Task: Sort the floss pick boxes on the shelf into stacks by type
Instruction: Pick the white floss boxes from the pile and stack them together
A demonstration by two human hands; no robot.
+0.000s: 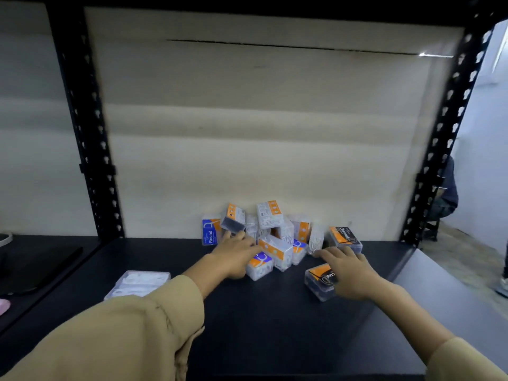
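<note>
Early sorting stage. Left hand [236, 254] at left edge of pile [276, 244], grip unclear; right hand [349, 268] flat, fingers straight, on charcoal box [316, 283] before pile. Next: gather matching charcoal boxes.

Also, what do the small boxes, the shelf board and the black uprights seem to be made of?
Boxes: clear, slightly glossy plastic by the look; white picks show through, and the orange or blue labels look printed.
Shelf board: dark, smooth and matte; laminate or painted metal, I cannot tell which.
Uprights: probably black painted metal, given the punched keyhole slots.
</note>
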